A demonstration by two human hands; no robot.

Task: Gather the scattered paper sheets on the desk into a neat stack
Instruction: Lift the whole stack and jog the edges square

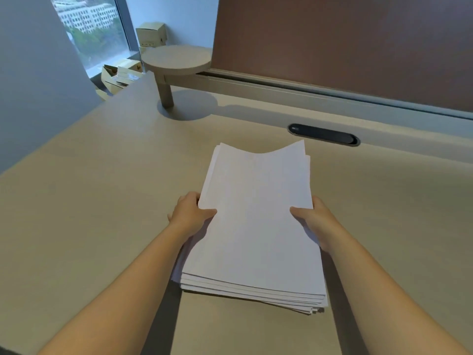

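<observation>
Both hands grip the paper stack [253,221] mid-desk [102,190]: left hand [190,213] and right hand [313,219] pinch the long edges, thumbs on top. Edges are staggered; I'd stand it upright, tap flush, keep grip loose.

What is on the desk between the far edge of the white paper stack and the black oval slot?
Nothing: in the head view, only bare beige desk surface separates the white paper stack from the black oval slot.
</observation>
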